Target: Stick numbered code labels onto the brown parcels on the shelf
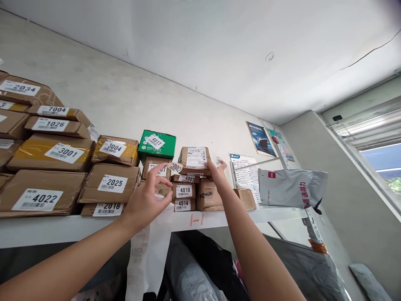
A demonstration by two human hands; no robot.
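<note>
My left hand (148, 200) is curled, thumb and fingers close together. From behind it hangs a long white strip of label stickers (161, 234), with mirrored numbers showing through; the exact grip is partly hidden. A loose 5002 sticker (176, 167) sits at its raised fingertip. My right hand (216, 172) is at the right side of a small cardboard box (196, 158) bearing a shipping label, its thumb touching the front corner. Another small sticker (219, 161) shows by its forefinger. Below that box are parcels marked 4007 (188, 179), 4010 (184, 190) and 4014 (182, 205).
Numbered cardboard parcels (62, 152) are stacked along the white shelf (219, 219) to the left. A green box (157, 143) tops a stack near the middle. At the right end lies a grey mailer bag (290, 188). Dark and grey bags (191, 267) fill the space below.
</note>
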